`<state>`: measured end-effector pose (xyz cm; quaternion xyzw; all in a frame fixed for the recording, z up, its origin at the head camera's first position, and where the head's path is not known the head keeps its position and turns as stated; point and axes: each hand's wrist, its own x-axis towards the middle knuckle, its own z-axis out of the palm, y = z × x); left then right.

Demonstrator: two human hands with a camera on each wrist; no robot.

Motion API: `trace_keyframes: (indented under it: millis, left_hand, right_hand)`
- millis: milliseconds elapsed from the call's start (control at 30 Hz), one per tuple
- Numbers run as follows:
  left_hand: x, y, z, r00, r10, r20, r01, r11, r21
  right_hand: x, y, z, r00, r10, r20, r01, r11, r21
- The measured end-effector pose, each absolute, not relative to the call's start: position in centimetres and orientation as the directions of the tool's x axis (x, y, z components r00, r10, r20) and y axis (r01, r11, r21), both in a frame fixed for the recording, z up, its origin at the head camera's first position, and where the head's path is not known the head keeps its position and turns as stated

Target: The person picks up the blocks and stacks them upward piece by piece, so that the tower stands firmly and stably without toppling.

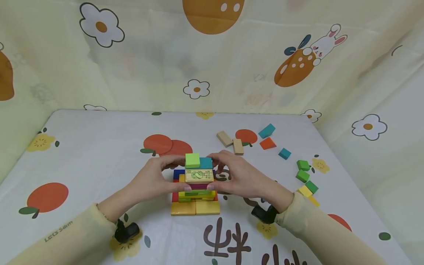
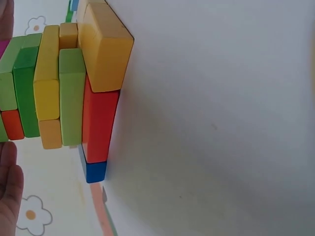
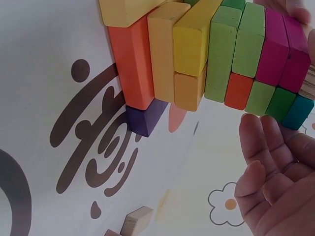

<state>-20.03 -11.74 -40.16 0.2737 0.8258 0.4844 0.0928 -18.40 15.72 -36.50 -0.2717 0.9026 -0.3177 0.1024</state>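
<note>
On the table (image 1: 102, 154), the tower (image 1: 198, 193) is being gripped near its top by the left hand (image 1: 155, 176) and right hand (image 1: 236, 176), equally near, the printed block (image 1: 199, 176) lying lengthwise between them.

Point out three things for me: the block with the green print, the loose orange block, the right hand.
Printed block (image 1: 199, 176): head view, middle of its printed face.
Loose orange block (image 1: 268, 143): head view, its upper surface.
Right hand (image 1: 236, 173): head view, back of the hand.
</note>
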Motion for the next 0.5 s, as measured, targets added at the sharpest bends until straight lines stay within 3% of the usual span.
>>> trace_keyframes:
  millis: [267,500]
  left_hand:
    - [-20.06,-11.53,-40.75,-0.833,0.551,0.048,0.324,0.416,0.849]
    - [-19.94,-11.51,-40.82,-0.837,0.540,0.083,0.337,0.389,0.857]
  right_hand:
    - [-18.38,15.81,-36.48,-0.833,-0.553,-0.025,-0.414,0.653,-0.634]
    - [-18.43,15.78,-36.57,-0.831,-0.555,-0.031,-0.411,0.651,-0.638]
